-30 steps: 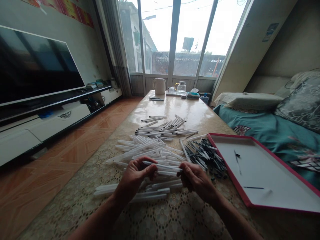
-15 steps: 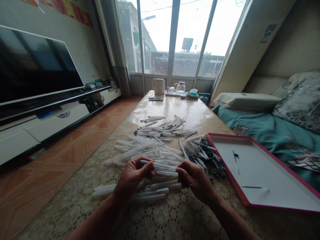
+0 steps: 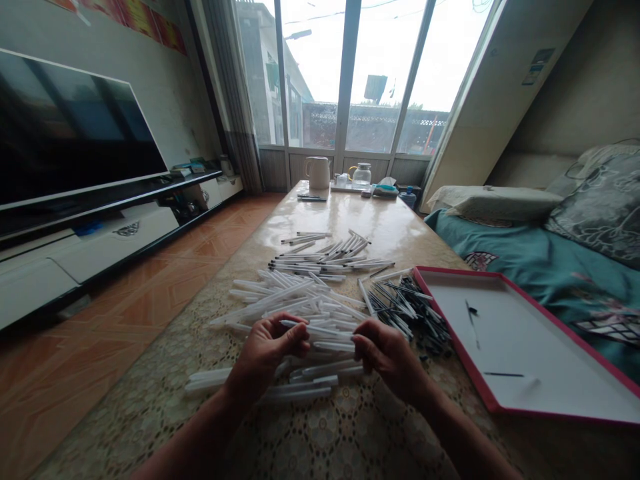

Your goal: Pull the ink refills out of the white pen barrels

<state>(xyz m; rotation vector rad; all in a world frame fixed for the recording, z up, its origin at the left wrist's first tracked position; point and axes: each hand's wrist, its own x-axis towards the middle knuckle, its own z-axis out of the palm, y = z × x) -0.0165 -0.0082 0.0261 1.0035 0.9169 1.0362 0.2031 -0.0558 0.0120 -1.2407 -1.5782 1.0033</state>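
Observation:
Both hands hover over a pile of clear pen barrels (image 3: pixel 295 300) on the lace-covered table (image 3: pixel 340 433). My left hand (image 3: pixel 267 350) pinches the left end of one clear pen barrel (image 3: pixel 320 329), which lies level between the hands. My right hand (image 3: pixel 387 353) is closed on its right end. To the right of the barrels lies a heap of dark refills (image 3: pixel 407 310). Farther back sits a group of assembled pens (image 3: pixel 327 257).
A red-rimmed white tray (image 3: pixel 520 347) lies at the right with a few refills in it. A jug (image 3: pixel 319 172), a glass pot (image 3: pixel 362 176) and small items stand at the table's far end. A TV unit is left, a teal sofa right.
Both hands shifted slightly to the left and up with the barrel between them; the grip looks the same.

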